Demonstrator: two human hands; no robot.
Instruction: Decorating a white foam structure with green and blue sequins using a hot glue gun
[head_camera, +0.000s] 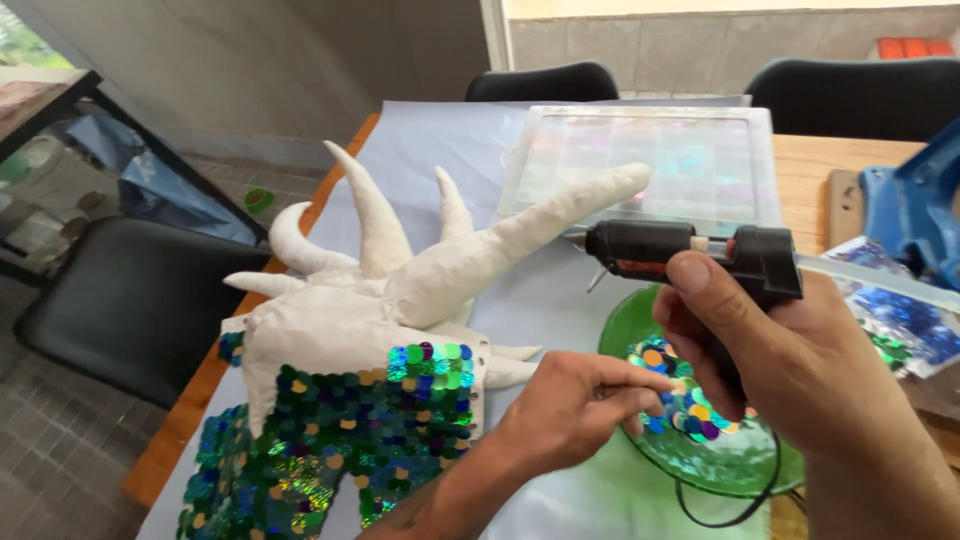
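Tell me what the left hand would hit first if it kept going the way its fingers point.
The left hand points right toward the green glass plate. It would most likely meet the loose sequins piled on the plate first, close beside the right hand holding the glue gun; depth is unclear.

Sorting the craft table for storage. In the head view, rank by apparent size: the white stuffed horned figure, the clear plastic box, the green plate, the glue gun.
1. white stuffed horned figure
2. clear plastic box; farther off, so it is unsure against the figure
3. green plate, partly hidden by hands
4. glue gun

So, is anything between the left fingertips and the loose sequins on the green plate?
Nothing visible. The left hand reaches over the green plate, fingertips at the sequins. The right hand holding the glue gun is just above and beside them, crowding but not blocking.
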